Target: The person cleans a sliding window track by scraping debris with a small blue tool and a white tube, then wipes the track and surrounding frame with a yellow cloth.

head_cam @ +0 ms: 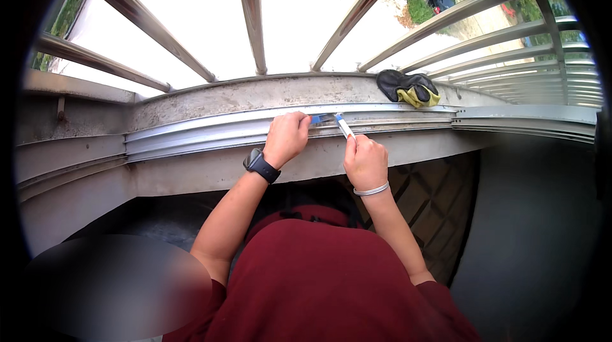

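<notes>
My left hand (288, 137) grips a small blue tool (321, 118), perhaps a scraper or brush, whose far end reaches into the metal window track (205, 132). In my right hand (367, 162) is a slim white-handled brush (344, 127) with a blue head, tilted down into the same track. The two tool ends come close together over the grooves; whether they touch I cannot tell. Dirt shows in the track just right of the tools. Fingers hide most of the blue tool's grip.
Black-and-yellow work gloves (409, 87) lie on the outer concrete ledge (306, 89), right of my hands. Metal bars (251, 17) stand beyond it. A sliding frame section (521, 117) meets the track at the right. Below runs the inner sill (201, 170).
</notes>
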Demonstrator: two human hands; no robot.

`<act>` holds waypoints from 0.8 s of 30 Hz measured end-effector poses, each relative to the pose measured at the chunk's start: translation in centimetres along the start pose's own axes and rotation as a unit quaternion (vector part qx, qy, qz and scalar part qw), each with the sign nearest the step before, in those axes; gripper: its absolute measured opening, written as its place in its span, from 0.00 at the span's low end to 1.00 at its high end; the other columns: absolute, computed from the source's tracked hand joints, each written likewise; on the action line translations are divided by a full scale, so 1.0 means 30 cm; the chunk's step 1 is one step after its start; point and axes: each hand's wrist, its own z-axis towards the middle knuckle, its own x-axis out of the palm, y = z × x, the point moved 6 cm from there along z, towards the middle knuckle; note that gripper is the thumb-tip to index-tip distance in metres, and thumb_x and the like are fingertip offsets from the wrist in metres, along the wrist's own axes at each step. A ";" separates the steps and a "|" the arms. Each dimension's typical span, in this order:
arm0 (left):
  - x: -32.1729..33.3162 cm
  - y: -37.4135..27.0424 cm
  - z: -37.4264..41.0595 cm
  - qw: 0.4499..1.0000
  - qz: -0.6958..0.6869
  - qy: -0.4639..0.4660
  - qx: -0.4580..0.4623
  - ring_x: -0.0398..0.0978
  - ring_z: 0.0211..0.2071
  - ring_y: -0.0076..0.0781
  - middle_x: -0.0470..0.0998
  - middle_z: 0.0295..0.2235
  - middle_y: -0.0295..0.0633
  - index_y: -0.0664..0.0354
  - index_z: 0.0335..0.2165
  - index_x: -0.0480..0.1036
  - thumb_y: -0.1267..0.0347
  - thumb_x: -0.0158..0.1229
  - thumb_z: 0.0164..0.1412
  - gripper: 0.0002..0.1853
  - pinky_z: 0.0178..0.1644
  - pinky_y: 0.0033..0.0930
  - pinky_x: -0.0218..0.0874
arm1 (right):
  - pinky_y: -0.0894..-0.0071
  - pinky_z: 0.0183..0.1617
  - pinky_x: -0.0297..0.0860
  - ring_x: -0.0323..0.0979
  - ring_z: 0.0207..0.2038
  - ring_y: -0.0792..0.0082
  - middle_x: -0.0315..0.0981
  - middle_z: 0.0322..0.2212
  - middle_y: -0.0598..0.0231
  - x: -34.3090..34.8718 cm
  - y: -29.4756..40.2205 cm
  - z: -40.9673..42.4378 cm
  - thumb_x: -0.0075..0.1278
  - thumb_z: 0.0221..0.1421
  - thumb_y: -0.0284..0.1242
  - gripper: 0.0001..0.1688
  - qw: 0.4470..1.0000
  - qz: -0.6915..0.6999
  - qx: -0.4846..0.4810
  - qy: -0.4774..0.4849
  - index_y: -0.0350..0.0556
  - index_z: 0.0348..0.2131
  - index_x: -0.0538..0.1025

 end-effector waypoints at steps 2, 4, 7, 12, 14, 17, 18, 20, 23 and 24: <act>-0.006 0.015 -0.007 0.999 -0.026 -0.005 -0.024 0.73 0.25 0.56 0.73 0.21 0.58 0.69 0.27 0.76 0.68 0.51 0.57 0.13 0.31 0.44 0.63 | 0.65 0.21 0.63 0.71 0.16 0.58 0.72 0.15 0.51 -0.029 -0.003 0.013 0.49 0.54 0.32 0.15 0.995 0.097 0.028 0.019 0.37 0.26 0.78; -0.043 0.019 -0.024 0.995 -0.060 -0.021 -0.071 0.73 0.22 0.47 0.73 0.19 0.56 0.69 0.29 0.76 0.67 0.51 0.58 0.14 0.29 0.40 0.62 | 0.76 0.19 0.57 0.63 0.16 0.81 0.70 0.13 0.67 -0.092 -0.070 0.022 0.50 0.56 0.33 0.16 0.975 0.204 0.084 -0.010 0.36 0.28 0.78; -0.103 0.070 -0.032 0.981 -0.150 -0.070 -0.099 0.61 0.16 0.23 0.68 0.12 0.44 0.70 0.32 0.76 0.66 0.53 0.58 0.15 0.22 0.29 0.54 | 0.75 0.19 0.59 0.63 0.16 0.82 0.68 0.12 0.68 -0.202 -0.207 0.026 0.50 0.56 0.33 0.15 0.968 0.219 0.105 -0.055 0.36 0.30 0.78; -0.181 -0.145 0.092 0.909 0.246 -0.321 0.099 0.71 0.19 0.31 0.73 0.23 0.43 0.65 0.39 0.73 0.72 0.51 0.60 0.10 0.22 0.28 0.59 | 0.74 0.25 0.63 0.69 0.20 0.74 0.72 0.17 0.62 -0.200 -0.334 0.006 0.52 0.54 0.31 0.12 0.979 0.175 0.102 0.028 0.39 0.30 0.79; -0.136 -0.129 0.135 0.839 0.446 -0.267 0.163 0.73 0.25 0.35 0.72 0.25 0.40 0.62 0.40 0.72 0.73 0.51 0.58 0.10 0.26 0.32 0.63 | 0.72 0.27 0.65 0.71 0.22 0.67 0.73 0.19 0.58 -0.237 -0.314 0.010 0.54 0.52 0.31 0.11 0.995 0.099 -0.009 -0.015 0.40 0.31 0.79; -0.162 -0.158 0.092 0.848 0.413 -0.277 0.187 0.72 0.26 0.35 0.72 0.24 0.40 0.62 0.39 0.72 0.73 0.52 0.57 0.11 0.28 0.33 0.62 | 0.68 0.30 0.67 0.72 0.27 0.56 0.74 0.24 0.55 -0.255 -0.279 0.020 0.54 0.51 0.29 0.10 0.993 0.095 -0.068 -0.014 0.42 0.32 0.79; -0.172 -0.175 0.053 0.858 0.390 -0.276 0.190 0.72 0.26 0.35 0.72 0.25 0.40 0.62 0.40 0.72 0.73 0.53 0.57 0.11 0.28 0.34 0.62 | 0.68 0.30 0.67 0.72 0.27 0.56 0.74 0.23 0.56 -0.245 -0.263 0.022 0.54 0.51 0.29 0.10 0.989 0.126 -0.077 -0.003 0.42 0.32 0.79; -0.216 -0.142 -0.015 0.924 0.259 -0.247 0.138 0.70 0.23 0.36 0.71 0.23 0.42 0.65 0.40 0.73 0.73 0.53 0.58 0.10 0.25 0.34 0.60 | 0.67 0.29 0.67 0.72 0.25 0.56 0.74 0.23 0.58 -0.194 -0.195 0.038 0.54 0.51 0.30 0.10 0.977 0.171 -0.128 0.021 0.44 0.33 0.79; -0.264 -0.050 -0.090 0.970 0.077 -0.229 0.035 0.68 0.20 0.28 0.72 0.21 0.41 0.67 0.38 0.74 0.71 0.53 0.60 0.11 0.24 0.29 0.58 | 0.65 0.29 0.67 0.72 0.24 0.57 0.74 0.22 0.59 -0.076 -0.070 0.079 0.53 0.51 0.31 0.10 0.965 0.141 -0.197 0.100 0.47 0.34 0.79; -0.282 -0.021 -0.116 0.973 0.023 -0.228 -0.003 0.66 0.19 0.25 0.73 0.21 0.40 0.67 0.38 0.74 0.70 0.53 0.61 0.11 0.24 0.27 0.57 | 0.65 0.29 0.68 0.72 0.24 0.57 0.74 0.21 0.58 -0.047 -0.049 0.098 0.53 0.51 0.31 0.10 0.961 0.118 -0.223 0.111 0.47 0.33 0.80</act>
